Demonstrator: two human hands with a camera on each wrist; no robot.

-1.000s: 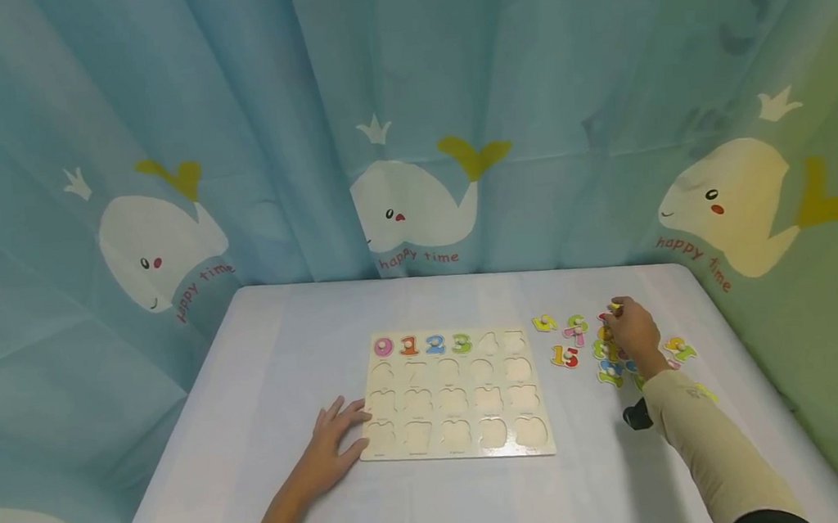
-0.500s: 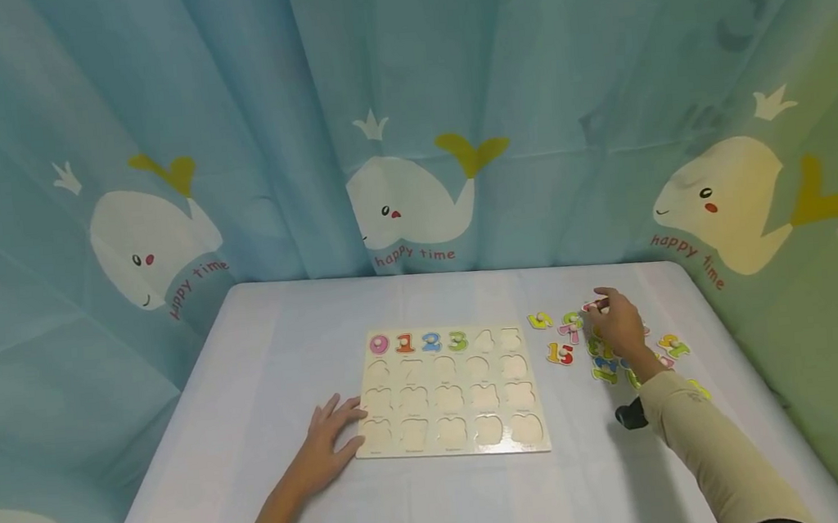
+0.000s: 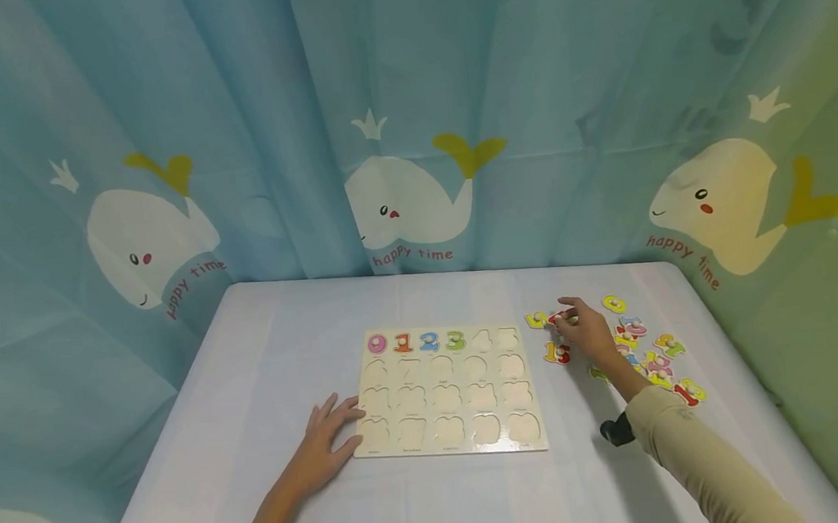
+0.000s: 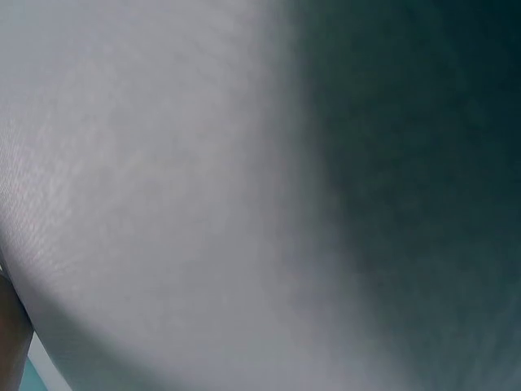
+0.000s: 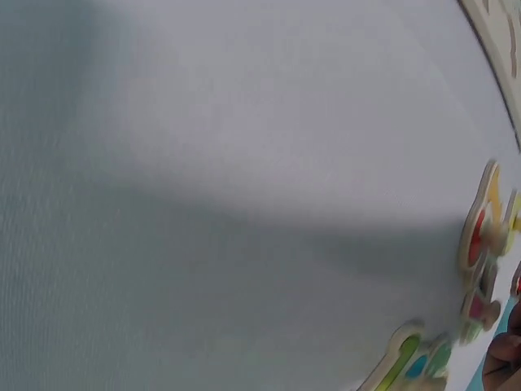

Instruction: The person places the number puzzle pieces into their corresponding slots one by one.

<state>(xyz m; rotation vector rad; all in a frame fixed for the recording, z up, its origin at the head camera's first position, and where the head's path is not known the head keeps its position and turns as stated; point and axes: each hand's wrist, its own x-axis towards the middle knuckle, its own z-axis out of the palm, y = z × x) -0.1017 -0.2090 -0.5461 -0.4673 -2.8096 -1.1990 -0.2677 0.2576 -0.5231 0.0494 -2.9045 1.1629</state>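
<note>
A wooden number puzzle board (image 3: 447, 395) lies flat on the white table (image 3: 263, 348). Its top row holds pieces 0, 1, 2 and 3 (image 3: 416, 343); the other slots are bare. My left hand (image 3: 327, 437) rests flat with spread fingers against the board's lower left corner. My right hand (image 3: 583, 333) pinches a small red number piece (image 3: 560, 317) just above the table, right of the board. Loose coloured number pieces (image 3: 655, 354) lie scattered behind and right of that hand. The right wrist view shows only a few piece edges (image 5: 480, 269) on the tabletop.
A whale-print curtain (image 3: 407, 205) hangs close behind and beside the table. A black wrist camera (image 3: 613, 431) sits on my right sleeve. The left wrist view shows only blurred white tabletop (image 4: 163, 204).
My right hand has lifted a red piece from the pile and carried it left toward the board. The left hand has stayed in place.
</note>
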